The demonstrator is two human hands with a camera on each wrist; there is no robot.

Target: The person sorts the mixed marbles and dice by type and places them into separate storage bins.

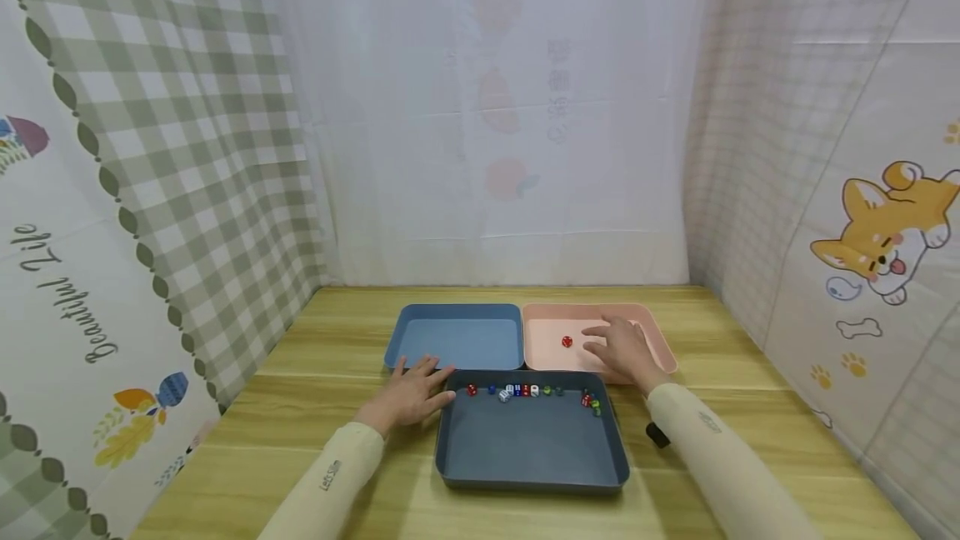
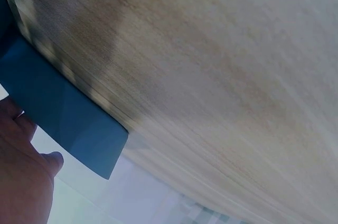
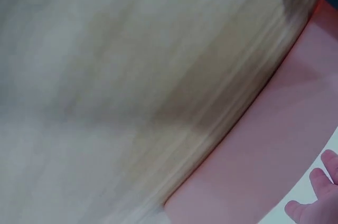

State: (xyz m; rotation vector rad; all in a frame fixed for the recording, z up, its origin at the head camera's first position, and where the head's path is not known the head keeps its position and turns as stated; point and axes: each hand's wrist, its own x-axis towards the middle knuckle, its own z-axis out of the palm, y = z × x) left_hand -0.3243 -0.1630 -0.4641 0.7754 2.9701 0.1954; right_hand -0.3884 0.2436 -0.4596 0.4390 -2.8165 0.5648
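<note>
My left hand [image 1: 408,394] has its fingers spread at the far left corner of the dark grey tray [image 1: 532,448], with fingertips by the front rim of the blue tray [image 1: 457,337]. It holds nothing. Over the pink tray [image 1: 543,319] reaches my right hand [image 1: 622,346], its fingers extended and loosely parted. Just left of those fingers, a red die [image 1: 567,342] lies on the pink tray's floor. Several small dice in red, blue, white and green, such as a white die [image 1: 535,391], line the far side of the grey tray.
Blue and pink trays stand side by side, with the grey one in front of them on a wood-grain table [image 1: 300,432]. A white curtain [image 1: 495,107] hangs behind, a green checked cloth [image 1: 187,82] at left and a dog-print cloth [image 1: 847,190] at right.
</note>
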